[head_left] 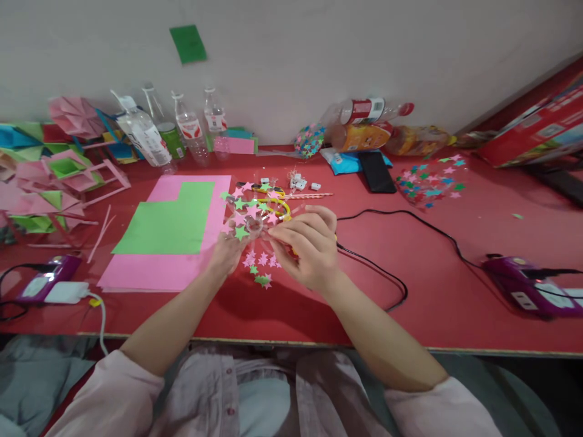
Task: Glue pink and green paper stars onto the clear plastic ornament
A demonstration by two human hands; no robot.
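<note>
My left hand (226,253) is closed around the side of a clear plastic piece (254,225) that looks like a cut bottle part, dotted with pink and green paper stars. Its round clear centre faces up toward me. Close on its right, the fingers of my right hand (310,246) are pinched together at its edge; what they hold, if anything, is too small to make out. Loose pink and green stars (263,261) lie on the red table just below. Behind the plastic piece are yellow-handled scissors (285,208), partly hidden, and a striped pencil (310,196).
Green paper (168,221) lies on pink sheets (136,273) at left, near folded paper crafts (68,170). Plastic bottles (191,130) line the wall. A phone (377,172), star-covered plastic piece (432,182), black cable (412,215) and purple power strip (528,285) are at right.
</note>
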